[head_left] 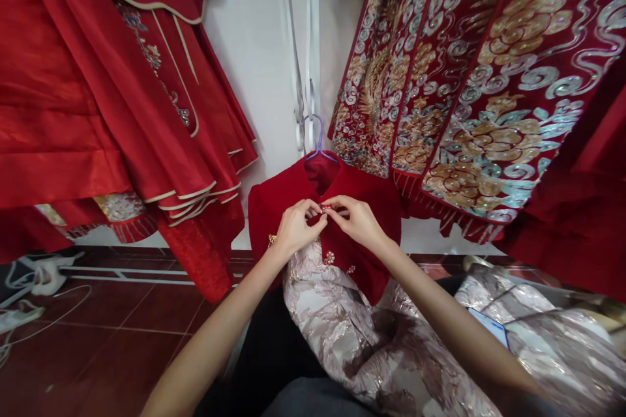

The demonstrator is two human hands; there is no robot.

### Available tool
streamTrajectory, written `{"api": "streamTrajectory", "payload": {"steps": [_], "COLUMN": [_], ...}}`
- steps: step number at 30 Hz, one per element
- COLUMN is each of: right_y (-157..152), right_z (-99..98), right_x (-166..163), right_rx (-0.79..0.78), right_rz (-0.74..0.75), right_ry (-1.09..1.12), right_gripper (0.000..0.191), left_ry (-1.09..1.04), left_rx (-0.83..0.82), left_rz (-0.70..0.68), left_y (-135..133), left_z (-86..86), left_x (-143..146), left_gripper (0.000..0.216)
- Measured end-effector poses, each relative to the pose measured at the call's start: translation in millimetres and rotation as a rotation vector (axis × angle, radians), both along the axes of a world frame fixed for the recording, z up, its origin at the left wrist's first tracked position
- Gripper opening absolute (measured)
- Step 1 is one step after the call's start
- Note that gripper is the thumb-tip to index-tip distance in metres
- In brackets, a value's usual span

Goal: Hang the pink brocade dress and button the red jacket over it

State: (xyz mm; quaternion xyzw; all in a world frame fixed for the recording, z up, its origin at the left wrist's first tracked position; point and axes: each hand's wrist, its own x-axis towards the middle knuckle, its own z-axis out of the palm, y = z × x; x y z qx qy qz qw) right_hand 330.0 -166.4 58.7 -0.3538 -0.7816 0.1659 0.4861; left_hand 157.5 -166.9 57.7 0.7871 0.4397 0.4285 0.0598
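A small red velvet jacket point(274, 208) with a pale pink brocade skirt point(332, 319) hangs on a purple hanger point(319, 137) in front of me. My left hand point(296, 225) and my right hand point(357, 218) meet at the jacket's collar. Both pinch a small decorative button clasp point(327, 208) at the neck, fingers closed on it. Two more ornate buttons point(329, 258) run down the jacket's front below my hands.
Red satin garments point(112, 98) hang at the left. Heavily embroidered red, gold and silver robes point(479, 85) hang at the right. Behind is a white wall point(259, 45) with a metal rail. Red floor tiles point(98, 339) and white cords lie at lower left.
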Motion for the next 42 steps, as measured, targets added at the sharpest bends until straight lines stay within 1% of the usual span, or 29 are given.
{"api": "streamTrajectory", "payload": {"steps": [8, 13, 18, 20, 23, 25, 26, 27, 30, 31, 32, 34, 36, 37, 40, 41, 42], "right_y": [4.1, 5.2, 8.9, 6.2, -10.0, -27.3, -36.2, -44.2, -58.7, -60.0, -59.9, -57.5, -55.9, -56.2, -61.6, -63.6, -64.6], "right_z": [5.5, 3.4, -1.4, -7.3, -27.2, -47.5, -58.6, -69.6, -95.4, -99.9, -101.8, -97.5, -83.8, -74.5, -44.9, -37.2, -31.7], "right_x": [2.3, 1.9, -1.7, -6.0, -12.9, -15.5, -15.7, -15.0, -7.7, -3.6, 1.0, 10.9, 19.5, 22.2, 19.3, 13.9, 6.3], "right_rx": [-0.113, -0.107, -0.105, -0.088, -0.109, -0.138, -0.144, -0.145, -0.237, -0.279, -0.318, -0.37, -0.385, -0.382, -0.354, -0.342, -0.333], "right_rz": [0.028, 0.022, 0.041, 0.043, 0.055, 0.081, 0.089, 0.078, 0.024, 0.012, 0.006, -0.006, -0.02, -0.018, 0.04, 0.072, 0.107], "right_ry": [0.063, 0.069, 0.078, 0.145, 0.305, 0.294, 0.243, 0.185, 0.117, 0.131, 0.162, 0.264, 0.378, 0.422, 0.474, 0.472, 0.462], "right_gripper": [0.015, 0.013, 0.012, 0.021, 0.052, 0.074, 0.084, 0.082, 0.039, 0.027, 0.02, 0.017, 0.021, 0.023, 0.025, 0.025, 0.025], "left_ry": [-0.001, 0.0, -0.02, -0.046, -0.076, -0.067, -0.049, -0.033, 0.006, 0.016, 0.026, 0.051, 0.106, 0.145, 0.229, 0.205, 0.14], "left_rx": [-0.026, -0.023, -0.045, -0.067, -0.124, -0.192, -0.221, -0.244, -0.29, -0.302, -0.312, -0.323, -0.328, -0.332, -0.364, -0.373, -0.375], "left_rz": [-0.033, -0.051, -0.115, -0.107, -0.029, 0.048, 0.093, 0.129, 0.254, 0.275, 0.273, 0.215, 0.163, 0.172, 0.282, 0.31, 0.301], "left_y": [2.7, 2.5, 2.5, -0.3, -14.5, -31.7, -41.8, -52.3, -80.1, -86.5, -90.9, -93.1, -86.9, -81.2, -57.8, -49.5, -41.7], "left_z": [-0.2, -2.0, -2.8, -3.0, -7.0, -14.9, -20.7, -27.3, -48.7, -54.8, -59.9, -66.2, -68.5, -68.7, -68.2, -68.1, -68.2], "left_x": [0.1, -1.1, 3.5, 4.8, 0.4, -7.7, -12.6, -17.6, -28.3, -29.0, -28.0, -20.2, -6.0, 2.8, 31.7, 40.8, 49.0], "left_gripper": [0.012, 0.013, 0.01, 0.012, 0.026, 0.04, 0.04, 0.039, 0.032, 0.027, 0.022, 0.014, 0.011, 0.012, 0.019, 0.021, 0.021]}}
